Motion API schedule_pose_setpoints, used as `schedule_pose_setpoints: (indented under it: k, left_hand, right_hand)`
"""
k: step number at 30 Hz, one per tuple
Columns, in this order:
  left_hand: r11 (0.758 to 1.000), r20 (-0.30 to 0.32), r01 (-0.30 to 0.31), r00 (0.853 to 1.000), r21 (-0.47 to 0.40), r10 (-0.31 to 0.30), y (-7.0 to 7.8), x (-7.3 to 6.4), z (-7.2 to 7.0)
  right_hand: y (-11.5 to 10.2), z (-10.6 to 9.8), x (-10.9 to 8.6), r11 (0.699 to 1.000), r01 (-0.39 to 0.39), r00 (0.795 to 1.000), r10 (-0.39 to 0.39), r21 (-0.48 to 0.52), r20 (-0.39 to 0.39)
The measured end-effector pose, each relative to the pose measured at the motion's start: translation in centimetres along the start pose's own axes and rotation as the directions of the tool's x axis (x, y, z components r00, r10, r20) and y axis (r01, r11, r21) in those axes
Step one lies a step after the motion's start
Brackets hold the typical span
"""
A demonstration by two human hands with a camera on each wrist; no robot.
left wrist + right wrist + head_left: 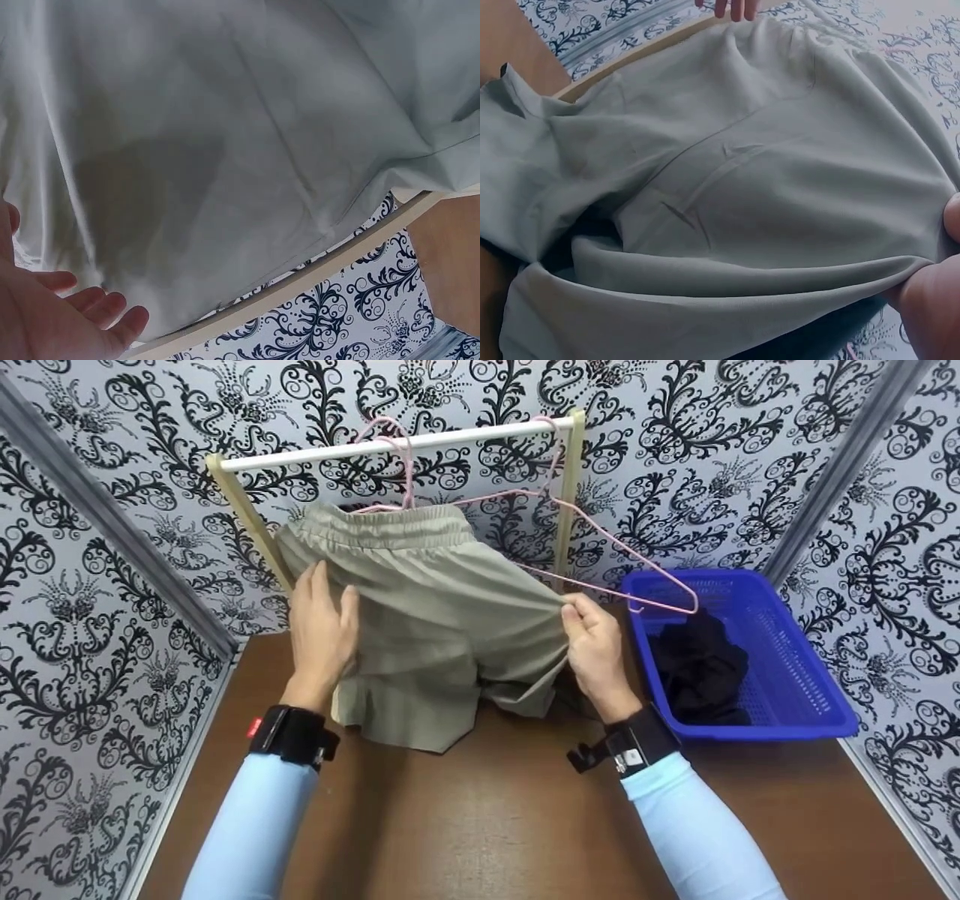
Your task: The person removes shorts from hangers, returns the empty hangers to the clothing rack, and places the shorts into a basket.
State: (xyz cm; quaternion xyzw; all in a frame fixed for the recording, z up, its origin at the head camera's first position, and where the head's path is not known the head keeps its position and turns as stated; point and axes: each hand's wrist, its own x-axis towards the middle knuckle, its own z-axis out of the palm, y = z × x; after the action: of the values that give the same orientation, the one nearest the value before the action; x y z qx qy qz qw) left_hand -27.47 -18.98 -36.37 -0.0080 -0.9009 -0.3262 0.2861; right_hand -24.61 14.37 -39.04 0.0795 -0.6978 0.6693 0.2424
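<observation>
Grey-green shorts [405, 607] with a gathered elastic waistband hang from a pink hanger [409, 472] on a small rack. My right hand [596, 649] pinches their right side edge between thumb and fingers and pulls the cloth taut into folds, seen closely in the right wrist view. At the left side of the shorts, my left hand [322, 622] lies against the cloth with fingers extended. In the left wrist view its fingers [90, 300] are spread loosely beside the fabric. A second pink hanger [622, 547], bare, hangs to the right, behind my right hand.
The rack has a white rail [480, 435] and pale wooden posts [568, 510]. At the right, a blue plastic basket [795, 660] holds dark cloth [697, 671]. Patterned panels [750, 457] enclose the brown table [480, 817] at the back and sides.
</observation>
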Motion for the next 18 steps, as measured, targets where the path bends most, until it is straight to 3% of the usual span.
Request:
schedule_pose_setpoints:
  k: [12, 18]
  left_hand:
    - [1.0, -0.046, -0.019, 0.999, 0.01, 0.019, -0.3, 0.0, 0.2]
    - [1.0, -0.097, -0.025, 0.995, -0.015, 0.024, -0.5, -0.3, 0.6]
  right_hand:
    - [1.1, -2.7, -0.1, 0.996, 0.001, 1.0, -0.003, 0.088, 0.022]
    - [1.4, -4.6, 0.0, 0.999, 0.007, 1.0, -0.008, 0.04, 0.028]
